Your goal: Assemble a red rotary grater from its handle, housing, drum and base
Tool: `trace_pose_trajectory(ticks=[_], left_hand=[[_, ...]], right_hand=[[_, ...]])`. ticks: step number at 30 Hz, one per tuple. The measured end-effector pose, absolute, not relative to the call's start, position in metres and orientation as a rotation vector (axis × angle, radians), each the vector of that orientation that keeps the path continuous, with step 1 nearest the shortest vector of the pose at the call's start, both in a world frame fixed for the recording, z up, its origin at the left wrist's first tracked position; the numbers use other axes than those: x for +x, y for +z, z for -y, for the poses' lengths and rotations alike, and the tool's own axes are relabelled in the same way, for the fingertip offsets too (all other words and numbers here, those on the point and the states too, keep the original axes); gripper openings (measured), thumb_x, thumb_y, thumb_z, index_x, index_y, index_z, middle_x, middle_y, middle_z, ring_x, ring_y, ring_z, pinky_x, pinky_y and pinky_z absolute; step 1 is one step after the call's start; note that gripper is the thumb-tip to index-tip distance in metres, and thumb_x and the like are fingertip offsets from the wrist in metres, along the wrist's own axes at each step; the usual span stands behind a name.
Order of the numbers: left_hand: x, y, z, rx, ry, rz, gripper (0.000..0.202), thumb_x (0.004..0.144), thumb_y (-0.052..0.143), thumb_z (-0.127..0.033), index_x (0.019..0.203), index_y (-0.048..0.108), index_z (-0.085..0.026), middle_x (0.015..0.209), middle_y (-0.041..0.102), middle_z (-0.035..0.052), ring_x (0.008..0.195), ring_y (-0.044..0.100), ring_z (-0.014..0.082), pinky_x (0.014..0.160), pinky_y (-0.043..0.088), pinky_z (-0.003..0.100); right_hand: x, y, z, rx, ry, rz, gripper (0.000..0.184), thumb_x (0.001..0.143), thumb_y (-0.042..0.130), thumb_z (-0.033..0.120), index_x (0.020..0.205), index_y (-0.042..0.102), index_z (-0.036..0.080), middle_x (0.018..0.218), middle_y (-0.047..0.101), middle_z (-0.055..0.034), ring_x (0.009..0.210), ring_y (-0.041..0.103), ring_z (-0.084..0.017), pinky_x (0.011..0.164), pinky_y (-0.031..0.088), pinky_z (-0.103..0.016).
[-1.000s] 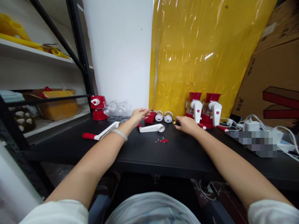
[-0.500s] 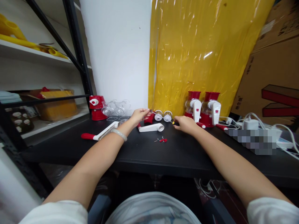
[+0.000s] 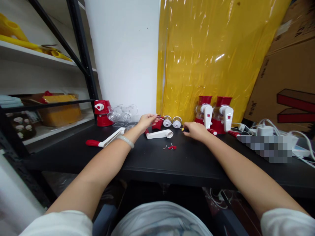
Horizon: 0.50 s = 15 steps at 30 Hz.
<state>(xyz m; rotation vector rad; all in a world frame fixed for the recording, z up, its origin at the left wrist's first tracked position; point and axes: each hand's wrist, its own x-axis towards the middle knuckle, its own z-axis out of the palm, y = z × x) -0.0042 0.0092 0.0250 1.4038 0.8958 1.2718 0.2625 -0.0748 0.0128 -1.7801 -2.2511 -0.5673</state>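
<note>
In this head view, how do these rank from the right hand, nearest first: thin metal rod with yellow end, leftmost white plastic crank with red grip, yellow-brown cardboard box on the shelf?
1. Thin metal rod: yellow end at the right hand.
2. White plastic crank: left, on the black tabletop.
3. Yellow-brown cardboard box: far left, on a white shelf.

- One head-worn camera looks forward and down across the bench.
- The wearer's shirt sits nearest, at bottom centre; the hands show farther off, mid-frame.
- Yellow sheeting backs the upper right of centre.
</note>
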Motion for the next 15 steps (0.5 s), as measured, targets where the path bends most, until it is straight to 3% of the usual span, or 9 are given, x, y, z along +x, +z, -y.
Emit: trace_pose_trajectory(ticks=[15], left_hand=[[-0.0040,0.0267,-0.0056,1.447,1.284,-0.953,0.023,0.077,0.074,-0.031,0.073,0.062,-0.012,0.074,0.071,0.0068,0.061,0.062,0.0093,0.060,0.047,0.021]], right_hand=[[0.2621,0.0130,0.0755,-1.779,-0.575,2.260,0.025,0.081,0.060,0.038,0.101,0.062,0.023,0.099,0.071,-0.0064,0.087,0.067,-0.022,0.062,0.043,-0.027]])
